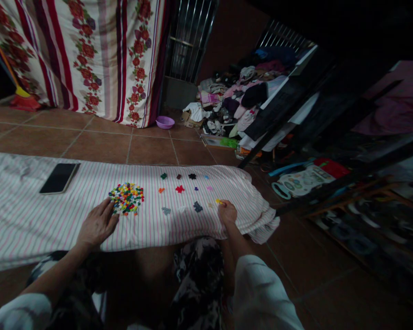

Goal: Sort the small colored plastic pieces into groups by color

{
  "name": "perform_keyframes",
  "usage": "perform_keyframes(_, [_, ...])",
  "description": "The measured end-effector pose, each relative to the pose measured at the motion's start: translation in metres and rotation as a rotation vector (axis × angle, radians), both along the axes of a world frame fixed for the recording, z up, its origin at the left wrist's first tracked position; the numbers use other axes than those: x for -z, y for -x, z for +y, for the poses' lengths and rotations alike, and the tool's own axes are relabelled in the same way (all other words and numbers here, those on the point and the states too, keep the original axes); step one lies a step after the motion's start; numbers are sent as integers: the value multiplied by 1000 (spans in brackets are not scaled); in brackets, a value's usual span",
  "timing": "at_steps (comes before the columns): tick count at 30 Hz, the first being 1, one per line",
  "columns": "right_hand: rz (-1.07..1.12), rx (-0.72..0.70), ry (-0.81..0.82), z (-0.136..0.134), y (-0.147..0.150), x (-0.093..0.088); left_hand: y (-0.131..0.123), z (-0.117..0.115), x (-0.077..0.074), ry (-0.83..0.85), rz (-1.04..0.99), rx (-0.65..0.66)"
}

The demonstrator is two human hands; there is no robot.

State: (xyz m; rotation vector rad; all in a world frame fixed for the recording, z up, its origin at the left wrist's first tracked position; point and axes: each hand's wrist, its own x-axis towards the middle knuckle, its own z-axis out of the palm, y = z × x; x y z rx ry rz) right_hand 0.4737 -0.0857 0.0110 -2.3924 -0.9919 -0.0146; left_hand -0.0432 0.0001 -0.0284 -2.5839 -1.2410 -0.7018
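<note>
On a striped cloth lies a mixed pile of small coloured pieces, too small to name. My left hand rests at the pile's left edge, fingers stretched forward and touching it. To the right, similar pieces lie in small one-colour groups, among them red pieces, black pieces, dark grey pieces and pink pieces. My right hand is at the near right end of these groups, fingertips pinched at small yellow pieces, beside a few beige pieces.
A dark-screened phone lies on the cloth at the left. Beyond are a floral curtain, a purple basin and a heap of clothes. A dark slanted bar and a shelf of shoes stand at the right.
</note>
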Motion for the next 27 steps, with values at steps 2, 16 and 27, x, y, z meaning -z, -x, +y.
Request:
perform_keyframes(2, [-10,7,43,1,-1,0,0,0,0,-7,-5,-4])
perform_keyframes(16, [15,54,109,8,-1,0,-2,-1,-1,49,-38,-34])
perform_keyframes(27, [24,40,90,6,-6,5,-4,-1,0,45,-90,-114])
